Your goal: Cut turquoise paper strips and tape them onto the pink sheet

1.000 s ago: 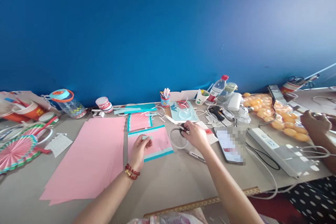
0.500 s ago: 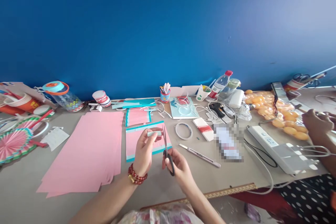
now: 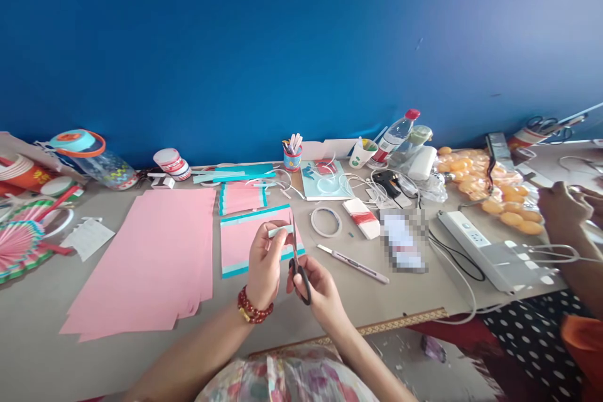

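My left hand (image 3: pixel 264 260), with a red bead bracelet on its wrist, pinches a small pale strip of paper (image 3: pixel 276 232) between thumb and fingers. My right hand (image 3: pixel 315 286) grips black-handled scissors (image 3: pixel 296 257) with the blades pointing up beside the strip. Both hands hover above the near table edge, in front of a pink sheet with teal borders (image 3: pixel 242 242).
Large pink sheets (image 3: pixel 151 257) lie left. A tape ring (image 3: pixel 326 221), a craft knife (image 3: pixel 353 263), a phone (image 3: pixel 402 240), a power strip (image 3: pixel 490 251) and cables sit right. Cups, bottles and a bag of orange balls (image 3: pixel 490 198) line the back. Another person's hand (image 3: pixel 563 210) works far right.
My right hand took the scissors from beside the tape ring and brought them back to the strip in my left hand. Both hands drew toward me.
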A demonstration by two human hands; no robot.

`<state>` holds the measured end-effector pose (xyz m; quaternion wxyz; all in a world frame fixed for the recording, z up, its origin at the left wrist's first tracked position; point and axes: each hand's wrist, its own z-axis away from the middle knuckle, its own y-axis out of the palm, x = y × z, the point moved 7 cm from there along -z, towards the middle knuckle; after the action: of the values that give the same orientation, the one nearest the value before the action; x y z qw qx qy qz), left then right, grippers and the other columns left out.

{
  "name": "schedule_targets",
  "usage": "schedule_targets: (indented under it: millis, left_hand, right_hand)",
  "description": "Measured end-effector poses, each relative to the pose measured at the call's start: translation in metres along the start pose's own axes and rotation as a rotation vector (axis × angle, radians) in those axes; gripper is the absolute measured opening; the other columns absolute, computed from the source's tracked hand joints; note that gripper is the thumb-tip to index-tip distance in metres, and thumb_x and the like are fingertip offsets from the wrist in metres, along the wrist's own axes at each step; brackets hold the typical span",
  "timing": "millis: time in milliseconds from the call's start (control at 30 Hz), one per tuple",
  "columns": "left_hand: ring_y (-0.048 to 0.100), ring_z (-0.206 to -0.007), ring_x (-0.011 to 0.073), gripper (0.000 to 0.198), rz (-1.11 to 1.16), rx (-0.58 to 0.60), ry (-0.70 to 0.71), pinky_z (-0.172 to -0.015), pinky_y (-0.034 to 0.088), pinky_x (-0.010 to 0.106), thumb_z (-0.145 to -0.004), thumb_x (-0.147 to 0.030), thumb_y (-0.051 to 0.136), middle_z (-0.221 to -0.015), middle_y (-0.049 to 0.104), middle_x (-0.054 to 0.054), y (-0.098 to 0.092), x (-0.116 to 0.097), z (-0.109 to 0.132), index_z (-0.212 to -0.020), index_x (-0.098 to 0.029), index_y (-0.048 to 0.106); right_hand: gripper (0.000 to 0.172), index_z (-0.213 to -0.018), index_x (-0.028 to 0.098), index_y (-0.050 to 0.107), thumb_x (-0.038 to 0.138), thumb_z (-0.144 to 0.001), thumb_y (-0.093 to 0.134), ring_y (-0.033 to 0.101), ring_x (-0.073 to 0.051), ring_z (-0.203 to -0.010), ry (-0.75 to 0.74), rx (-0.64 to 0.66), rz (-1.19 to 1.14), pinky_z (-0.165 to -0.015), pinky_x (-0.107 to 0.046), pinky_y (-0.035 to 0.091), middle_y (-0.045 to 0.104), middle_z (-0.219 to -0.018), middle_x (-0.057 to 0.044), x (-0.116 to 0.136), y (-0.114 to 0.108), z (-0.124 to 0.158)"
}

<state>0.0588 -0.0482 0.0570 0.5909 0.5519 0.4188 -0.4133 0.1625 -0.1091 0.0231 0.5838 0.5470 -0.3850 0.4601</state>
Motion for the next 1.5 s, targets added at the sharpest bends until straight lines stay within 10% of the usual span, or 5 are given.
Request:
schedule_targets:
  millis: [1167,1500]
  left_hand:
    - [0.066,-0.082,0.0162,0.024,0.012,0.032,-0.015,-0.077,0.054,0.029,-0.085,-0.042,0.066,-0.095,0.067,0.004,0.0,0.005,0.0,-0.089,-0.019,0.061]
    - [0.064,-0.084,0.0154,0.017,-0.064,0.231,-0.032,-0.081,0.052,0.031,-0.091,-0.035,0.059,-0.101,0.066,0.005,-0.003,0.005,0.002,-0.089,-0.018,0.06]
  right_hand:
    - [0.038,-0.077,0.02,0.05,0.053,-0.082,0.068,0.043,-0.009,-0.049,0.001,-0.049,0.109,-0.05,-0.023,0.032,0.055,-0.056,0.004,-0.01,-0.012,0.001]
    - [0.04,-0.083,0.021,0.053,0.058,-0.082,0.065,0.048,-0.013,-0.056,-0.063,-0.192,0.204,-0.053,-0.025,0.036,0.06,-0.067,0.0,0.006,-0.036,0.007]
